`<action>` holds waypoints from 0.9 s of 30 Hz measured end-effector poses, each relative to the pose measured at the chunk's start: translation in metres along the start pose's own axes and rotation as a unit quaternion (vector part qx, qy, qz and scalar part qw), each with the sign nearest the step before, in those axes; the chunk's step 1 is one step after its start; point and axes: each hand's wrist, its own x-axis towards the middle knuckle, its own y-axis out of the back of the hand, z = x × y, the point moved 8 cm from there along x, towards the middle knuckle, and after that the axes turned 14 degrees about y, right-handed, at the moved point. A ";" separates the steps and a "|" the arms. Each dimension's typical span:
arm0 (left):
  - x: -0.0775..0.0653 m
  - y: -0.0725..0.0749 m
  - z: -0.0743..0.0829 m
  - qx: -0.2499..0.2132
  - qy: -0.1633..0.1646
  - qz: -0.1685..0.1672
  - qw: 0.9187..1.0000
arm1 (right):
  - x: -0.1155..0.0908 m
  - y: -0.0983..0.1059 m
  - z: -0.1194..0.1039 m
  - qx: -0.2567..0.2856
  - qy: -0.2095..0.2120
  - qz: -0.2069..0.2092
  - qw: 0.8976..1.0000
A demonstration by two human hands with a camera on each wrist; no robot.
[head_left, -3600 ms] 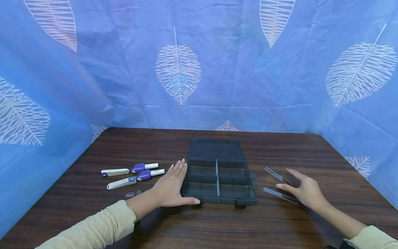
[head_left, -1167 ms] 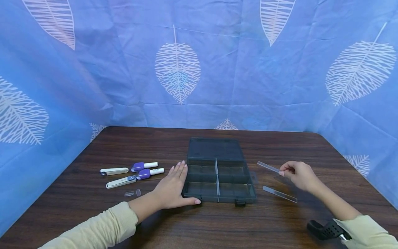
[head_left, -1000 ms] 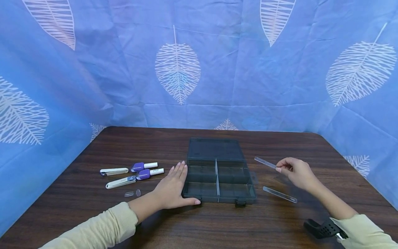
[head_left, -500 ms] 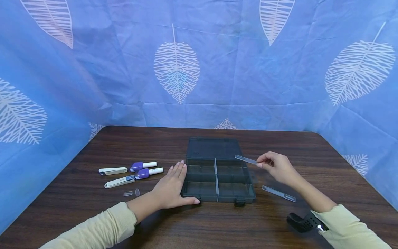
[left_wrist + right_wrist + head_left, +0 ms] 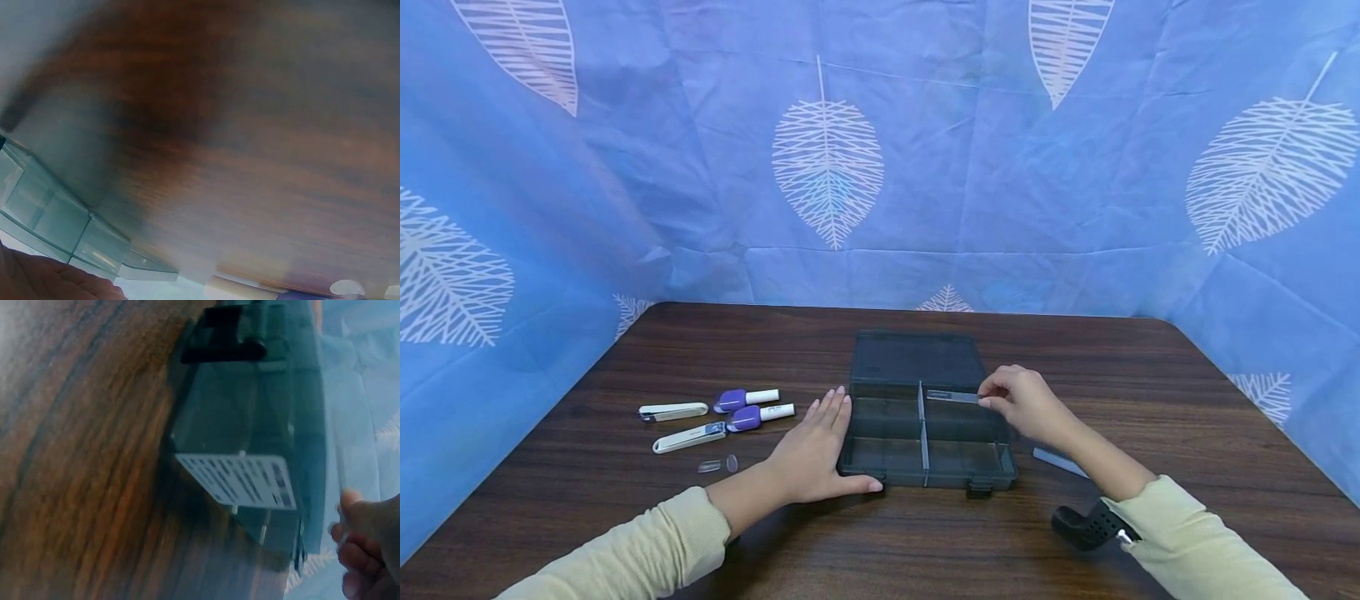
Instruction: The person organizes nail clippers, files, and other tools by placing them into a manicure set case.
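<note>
A dark see-through plastic organizer box lies with its lid folded back, a divider and several compartments showing. My left hand rests against its left side, fingers straight and thumb along the front edge. Between thumb and fingertips, my right hand pinches a clear nail file by its right end, holding it level over the back right compartment. In the right wrist view the box's labelled side wall stands beside the right hand. A second clear nail file lies on the table, partly hidden by the right forearm.
Left of the left hand lie two nail clippers, two purple nail polish bottles with white caps, and two small clear nail-tip-like pieces. A blue leaf-print cloth hangs behind the wooden table.
My right hand has picked one clear nail file off the table at right and carried it left, over the box. The left hand has stayed at the box's side.
</note>
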 end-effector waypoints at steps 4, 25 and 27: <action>-0.001 0.001 0.000 -0.003 0.000 0.000 1.000 | 0.006 -0.010 -0.006 -0.071 0.020 -0.023 0.997; -0.001 -0.001 0.003 -0.004 -0.003 -0.002 1.000 | 0.019 -0.030 -0.003 -0.167 0.024 -0.125 0.978; 0.000 -0.001 0.003 -0.004 -0.003 -0.002 1.000 | 0.018 -0.029 -0.003 -0.162 0.023 -0.120 0.979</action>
